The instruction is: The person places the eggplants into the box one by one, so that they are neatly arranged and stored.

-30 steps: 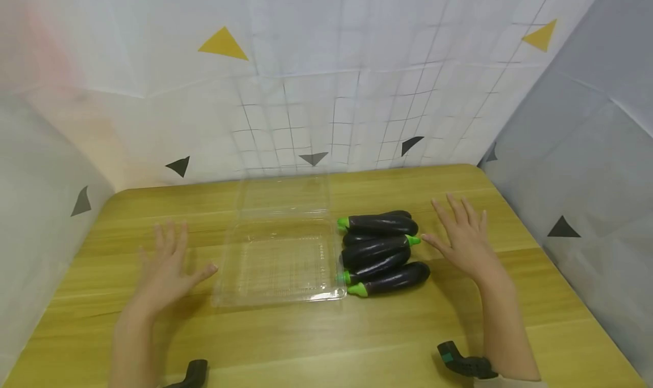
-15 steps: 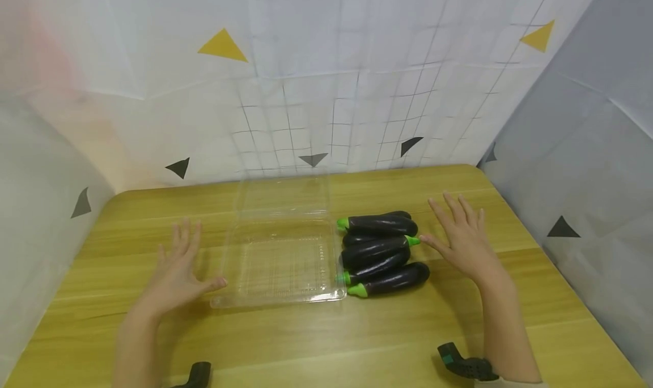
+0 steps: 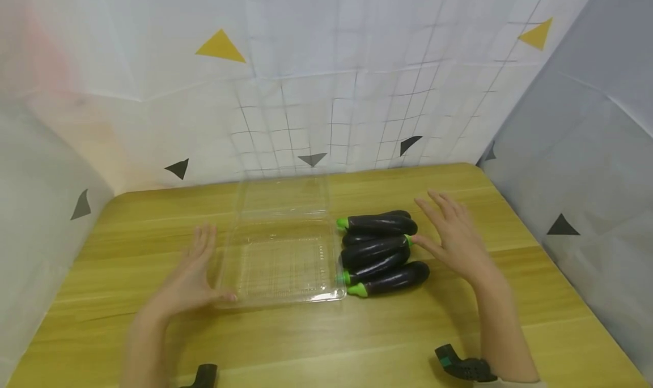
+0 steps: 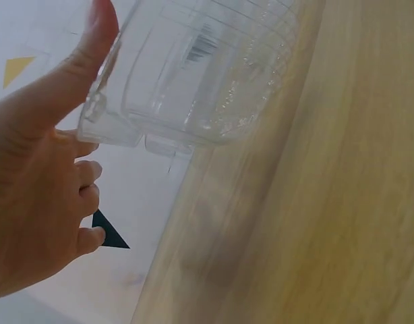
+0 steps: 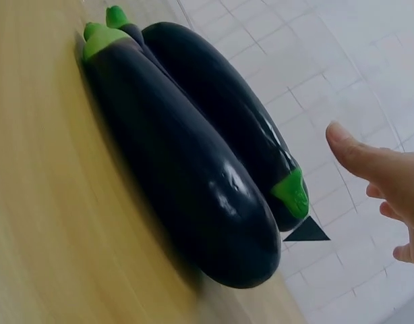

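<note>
An open clear plastic clamshell box lies on the wooden table, its lid folded back toward the wall. At its left side is my left hand, thumb over the near left corner and the other fingers extended outside the box. The left wrist view has that thumb right at the box rim. Right of the box lie several dark eggplants with green caps, piled side by side. My right hand hovers at their right end, fingers spread and holding nothing. Its thumb overlaps a green cap in the head view.
The wooden table meets a white sheet wall with a grid pattern and triangle stickers. A second sheet stands along the right side. Dark wrist camera mounts sit on both forearms.
My left hand has moved right and toward me, from beside the box to its near left corner. The right hand has drifted slightly left toward the eggplants. Box and eggplants stay put.
</note>
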{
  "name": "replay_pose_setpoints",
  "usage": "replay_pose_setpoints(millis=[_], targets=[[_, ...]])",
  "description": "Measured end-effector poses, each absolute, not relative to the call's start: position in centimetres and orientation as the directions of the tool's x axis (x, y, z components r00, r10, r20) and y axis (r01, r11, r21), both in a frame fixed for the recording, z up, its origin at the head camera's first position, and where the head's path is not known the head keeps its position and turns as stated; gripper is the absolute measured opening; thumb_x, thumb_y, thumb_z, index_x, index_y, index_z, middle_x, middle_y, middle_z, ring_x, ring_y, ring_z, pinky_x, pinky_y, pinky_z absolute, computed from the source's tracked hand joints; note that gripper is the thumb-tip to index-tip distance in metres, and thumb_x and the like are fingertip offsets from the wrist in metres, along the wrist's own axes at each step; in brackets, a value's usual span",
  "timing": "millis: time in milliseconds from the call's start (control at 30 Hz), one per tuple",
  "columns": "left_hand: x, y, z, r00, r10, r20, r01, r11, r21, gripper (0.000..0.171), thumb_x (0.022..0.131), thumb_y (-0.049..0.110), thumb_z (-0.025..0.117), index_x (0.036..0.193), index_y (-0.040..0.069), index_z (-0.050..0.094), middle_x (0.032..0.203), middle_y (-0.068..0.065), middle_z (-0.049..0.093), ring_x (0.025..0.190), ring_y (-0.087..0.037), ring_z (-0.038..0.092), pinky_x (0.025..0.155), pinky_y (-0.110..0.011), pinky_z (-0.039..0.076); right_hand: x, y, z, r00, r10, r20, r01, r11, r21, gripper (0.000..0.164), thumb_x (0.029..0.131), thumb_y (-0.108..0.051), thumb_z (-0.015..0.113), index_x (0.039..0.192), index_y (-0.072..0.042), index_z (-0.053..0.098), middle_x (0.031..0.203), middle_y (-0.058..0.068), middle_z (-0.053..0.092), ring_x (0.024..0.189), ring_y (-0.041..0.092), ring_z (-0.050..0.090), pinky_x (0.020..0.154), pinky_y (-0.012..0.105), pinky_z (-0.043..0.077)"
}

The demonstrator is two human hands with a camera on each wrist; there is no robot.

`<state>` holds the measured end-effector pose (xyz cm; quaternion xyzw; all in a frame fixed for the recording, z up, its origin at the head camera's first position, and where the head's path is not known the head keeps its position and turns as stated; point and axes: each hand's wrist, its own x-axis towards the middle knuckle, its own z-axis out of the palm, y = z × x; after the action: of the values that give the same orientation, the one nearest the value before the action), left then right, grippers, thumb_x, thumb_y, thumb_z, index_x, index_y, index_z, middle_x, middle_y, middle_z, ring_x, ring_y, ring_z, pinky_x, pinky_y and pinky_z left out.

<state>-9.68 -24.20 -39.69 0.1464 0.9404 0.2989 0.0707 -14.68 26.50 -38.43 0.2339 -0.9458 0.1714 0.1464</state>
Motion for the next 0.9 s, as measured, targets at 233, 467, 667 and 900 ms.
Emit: replay_pose_setpoints(millis=[233,467,667,900], targets=[[-9.6,-23.7,-40.1,-0.931,0.357,-0.077,0.208,0.691,0.692,0.145,0.061,0.036,0.090,0.150,0.014,-0.021,0.153,-0.010,-0.030,0.140,-0.035,-0.024,0.108,-0.065,-0.003,-14.9,25.4,-38.4,-0.820,-0.428,0.380,-0.534,0.810,-0.242,0.077,0.085,-0.036,0.073,0.148,-0.012,0.037,0.150,0.021,0.031,0.138,0.044,0.023,0.111,0.060,0.017],[-9.2,-23.6,-41.4,-0.918,0.392,-0.059,0.232,0.652,0.722,0.137,0.068,0.032,0.087,0.149,0.003,-0.019,0.153,-0.019,-0.029,0.140,-0.039,-0.022,0.107,-0.066,-0.003,-14.9,24.6,-38.7,-0.794,-0.464,0.393,-0.573,0.786,-0.230,0.076,0.085,-0.039,0.072,0.148,-0.013,0.038,0.149,0.020,0.034,0.136,0.042,0.027,0.108,0.060,0.023],[-8.9,-23.1,-42.1,-0.919,0.388,-0.063,0.225,0.651,0.725,0.135,0.071,0.037,0.085,0.150,0.006,-0.019,0.154,-0.012,-0.030,0.141,-0.036,-0.022,0.108,-0.066,-0.003,-14.6,24.3,-38.8,-0.795,-0.470,0.385,-0.580,0.774,-0.253,0.076,0.084,-0.037,0.074,0.148,-0.016,0.039,0.146,0.016,0.038,0.134,0.038,0.030,0.107,0.058,0.025],[-8.6,-22.7,-42.0,-0.925,0.375,-0.055,0.224,0.657,0.720,0.138,0.070,0.041,0.085,0.149,0.014,-0.024,0.151,-0.003,-0.036,0.140,-0.033,-0.025,0.106,-0.068,-0.004,-14.9,23.7,-39.2,-0.731,-0.497,0.467,-0.652,0.711,-0.265,0.074,0.075,-0.036,0.081,0.141,-0.017,0.051,0.127,0.009,0.053,0.116,0.029,0.048,0.094,0.048,0.041]])
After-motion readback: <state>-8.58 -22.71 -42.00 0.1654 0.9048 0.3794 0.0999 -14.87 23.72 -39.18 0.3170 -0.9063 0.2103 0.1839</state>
